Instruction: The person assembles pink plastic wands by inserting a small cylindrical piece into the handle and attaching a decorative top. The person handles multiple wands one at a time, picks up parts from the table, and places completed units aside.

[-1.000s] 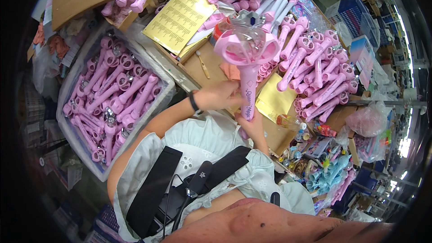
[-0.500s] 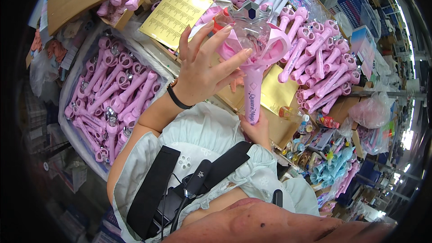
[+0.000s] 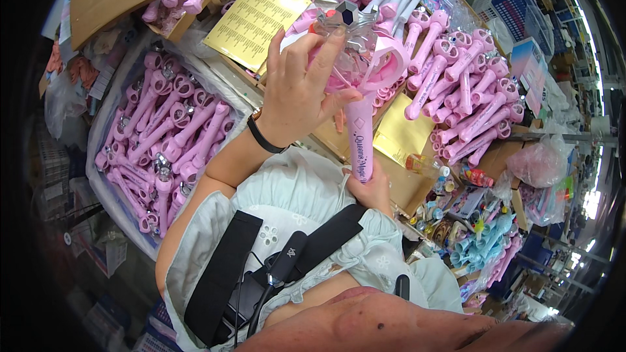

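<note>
One pink wand [image 3: 360, 124]: 12 o'clock, clear dome [image 3: 360, 58] and dark-gemmed crown [image 3: 346, 14] already on; I'd judge it near complete.
Right hand [image 3: 370, 186]: grip closed round the lower handle.
Left hand [image 3: 293, 88]: fingers spread at the wand's head; can't tell if they clasp.
Tub [image 3: 107, 202], 9 o'clock: many wands.
Heap [image 3: 492, 114], 2 o'clock: more; I can't tell which lot's done.

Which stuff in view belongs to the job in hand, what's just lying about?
In the job:
pink wand: right hand round its lower handle, left hand at its head
likely similar wands in the tub

Probably lying about:
plastic bottle
plastic bag
light-blue pieces
</note>
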